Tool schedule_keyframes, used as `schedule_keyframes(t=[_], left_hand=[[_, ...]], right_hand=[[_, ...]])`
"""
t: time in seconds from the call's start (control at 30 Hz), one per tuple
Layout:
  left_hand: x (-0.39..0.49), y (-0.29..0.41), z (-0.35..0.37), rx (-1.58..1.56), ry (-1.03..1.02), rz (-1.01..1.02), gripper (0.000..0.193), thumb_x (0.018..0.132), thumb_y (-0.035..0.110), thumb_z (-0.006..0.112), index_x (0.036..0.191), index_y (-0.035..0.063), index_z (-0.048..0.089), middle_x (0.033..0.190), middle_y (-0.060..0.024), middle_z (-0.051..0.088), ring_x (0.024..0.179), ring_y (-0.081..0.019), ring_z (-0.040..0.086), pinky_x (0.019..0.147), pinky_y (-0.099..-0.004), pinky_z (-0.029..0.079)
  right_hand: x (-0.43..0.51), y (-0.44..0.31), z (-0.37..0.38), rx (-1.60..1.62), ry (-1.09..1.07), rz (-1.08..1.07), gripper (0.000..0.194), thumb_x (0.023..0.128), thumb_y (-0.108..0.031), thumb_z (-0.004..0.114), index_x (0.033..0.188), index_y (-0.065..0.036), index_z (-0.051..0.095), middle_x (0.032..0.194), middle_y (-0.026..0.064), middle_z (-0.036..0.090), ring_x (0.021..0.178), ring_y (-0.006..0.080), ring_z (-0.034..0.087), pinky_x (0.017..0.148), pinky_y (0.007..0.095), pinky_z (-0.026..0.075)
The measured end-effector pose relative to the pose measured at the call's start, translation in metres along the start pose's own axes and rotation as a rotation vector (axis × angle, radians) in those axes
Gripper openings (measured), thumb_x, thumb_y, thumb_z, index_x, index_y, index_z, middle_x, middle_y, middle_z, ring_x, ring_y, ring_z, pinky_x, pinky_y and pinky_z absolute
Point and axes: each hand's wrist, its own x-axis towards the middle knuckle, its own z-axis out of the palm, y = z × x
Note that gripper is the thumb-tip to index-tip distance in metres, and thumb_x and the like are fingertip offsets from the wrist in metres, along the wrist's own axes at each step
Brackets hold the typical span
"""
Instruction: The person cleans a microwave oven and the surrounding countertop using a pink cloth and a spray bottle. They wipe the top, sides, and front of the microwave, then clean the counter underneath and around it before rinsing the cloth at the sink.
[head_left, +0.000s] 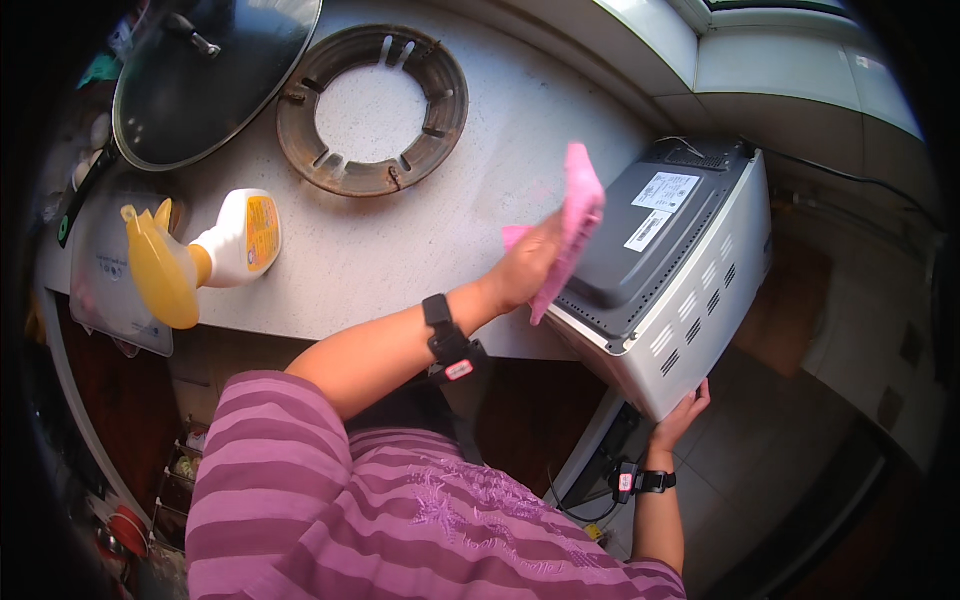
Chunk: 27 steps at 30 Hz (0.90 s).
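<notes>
My left hand (531, 262) holds a pink cloth (581, 202) over the near left edge of a microwave oven (697, 300). The cloth stands bunched upright; whether it touches the oven cannot be told. The oven sits at a slant across the counter's right end, with a dark grey panel (637, 247) facing up. That panel bears two white labels, and slots are cut in the white side. My right hand (679, 416) grips the oven's near lower corner, its fingers partly hidden beneath.
A spray bottle (244, 236) with a yellow trigger head stands on the speckled counter (375, 277). Behind it are a rusty metal wok ring (300, 142) and a lidded pan (202, 97). A black cord (847, 176) runs along the right wall.
</notes>
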Motion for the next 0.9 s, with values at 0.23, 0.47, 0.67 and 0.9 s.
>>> schedule_keyframes(t=[0.23,0.47,0.67,0.9], left_hand=[[0.077,-0.048,0.017,0.644,-0.321,0.004,0.070,0.099,0.058,0.028,0.154,0.0175,0.015,0.161,-0.0133,0.006,0.147,-0.0411,0.002,0.117,-0.0523,0.006],[0.179,-0.053,0.022,0.720,-0.438,-0.013,0.071,0.101,0.053,0.019,0.151,0.0025,0.014,0.158,-0.0226,0.005,0.147,-0.0359,-0.002,0.119,-0.0423,0.001],[0.183,-0.093,-0.015,0.574,-0.018,-0.161,0.042,0.102,0.029,0.044,0.136,0.0055,0.040,0.126,-0.0117,0.058,0.104,-0.0300,0.061,0.085,-0.0404,0.049],[0.168,0.004,-0.031,-0.635,-0.163,-0.475,0.041,0.102,0.033,0.042,0.137,0.0115,0.042,0.134,-0.0127,0.052,0.117,-0.0307,0.056,0.101,-0.0427,0.045]], right_hand=[[-0.005,-0.016,0.005,0.016,-0.023,0.027,0.041,0.104,-0.022,0.031,0.141,-0.004,0.029,0.136,0.0147,0.042,0.121,0.0224,0.045,0.105,0.0347,0.034],[-0.004,-0.009,0.002,0.086,-0.042,0.018,0.041,0.105,-0.022,0.031,0.142,-0.004,0.027,0.141,0.0156,0.039,0.127,0.0226,0.040,0.108,0.0348,0.031],[-0.001,-0.008,-0.002,0.086,-0.044,-0.012,0.042,0.105,-0.023,0.032,0.141,-0.003,0.027,0.141,0.0169,0.038,0.127,0.0235,0.040,0.109,0.0350,0.029],[-0.001,-0.002,0.001,0.132,-0.057,-0.039,0.042,0.104,-0.021,0.032,0.141,-0.002,0.027,0.142,0.0181,0.039,0.130,0.0251,0.039,0.110,0.0357,0.027]])
